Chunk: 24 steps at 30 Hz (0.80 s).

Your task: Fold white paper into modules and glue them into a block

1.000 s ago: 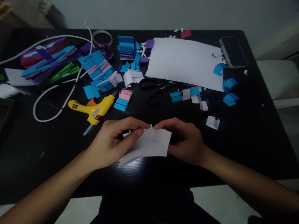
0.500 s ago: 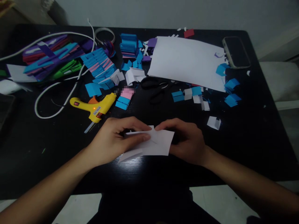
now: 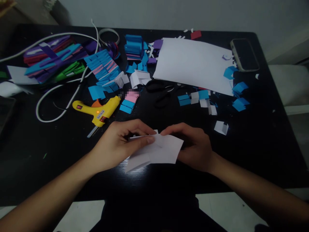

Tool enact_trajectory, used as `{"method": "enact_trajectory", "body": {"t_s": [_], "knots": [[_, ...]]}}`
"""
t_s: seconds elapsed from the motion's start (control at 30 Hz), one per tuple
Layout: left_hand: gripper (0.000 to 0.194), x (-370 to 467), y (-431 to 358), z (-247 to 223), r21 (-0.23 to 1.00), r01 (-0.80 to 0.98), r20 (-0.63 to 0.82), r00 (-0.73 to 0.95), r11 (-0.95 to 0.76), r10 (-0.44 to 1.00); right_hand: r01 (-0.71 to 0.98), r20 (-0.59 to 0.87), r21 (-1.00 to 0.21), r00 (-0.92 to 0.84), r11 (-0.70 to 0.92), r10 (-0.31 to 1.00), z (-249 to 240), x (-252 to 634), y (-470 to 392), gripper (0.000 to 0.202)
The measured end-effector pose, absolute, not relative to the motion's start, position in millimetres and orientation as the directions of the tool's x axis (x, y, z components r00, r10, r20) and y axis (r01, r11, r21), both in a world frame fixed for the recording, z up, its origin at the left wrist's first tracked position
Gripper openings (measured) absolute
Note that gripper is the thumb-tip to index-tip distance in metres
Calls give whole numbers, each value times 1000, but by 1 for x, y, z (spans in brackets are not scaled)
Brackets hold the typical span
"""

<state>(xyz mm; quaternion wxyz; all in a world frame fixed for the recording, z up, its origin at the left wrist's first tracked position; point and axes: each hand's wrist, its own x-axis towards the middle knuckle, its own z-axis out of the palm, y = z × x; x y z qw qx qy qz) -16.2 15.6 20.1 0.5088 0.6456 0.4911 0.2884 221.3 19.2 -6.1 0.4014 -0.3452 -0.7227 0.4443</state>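
Note:
A folded white paper (image 3: 166, 146) is held between both hands above the near middle of the black table (image 3: 60, 154). My left hand (image 3: 127, 138) is closed on its left part, with the thumb lying on top. My right hand (image 3: 193, 145) grips the right side, its index fingertip at the top edge and its thumb partly hidden behind the sheet. The two index fingertips almost meet at the paper's upper edge. A yellow glue gun (image 3: 106, 111) lies just beyond my left hand, its small orange light lit.
Black-handled scissors (image 3: 161, 93) lie beyond the hands, below a large white sheet (image 3: 190, 62). A phone (image 3: 245, 54) is at the back right. Folded blue pieces (image 3: 103, 71), bundled colored strips (image 3: 53, 59) and a looping white cable (image 3: 37, 108) occupy the left.
The held paper's lower flap and right corner have shifted slightly down and to the right. My left thumb has slid a little to the left; both hands keep their hold.

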Motion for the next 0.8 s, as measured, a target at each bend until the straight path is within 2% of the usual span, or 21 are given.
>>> {"method": "enact_trajectory", "body": {"t_s": [0.53,0.8], "knots": [[13,-17,16,20,922,377,-68,392,-92,918,138,274,-921,-437,365,857,-6,221,19,32],[18,-17,14,20,922,380,-111,439,-72,891,122,285,-919,-450,374,847,-6,220,18,32]]}}
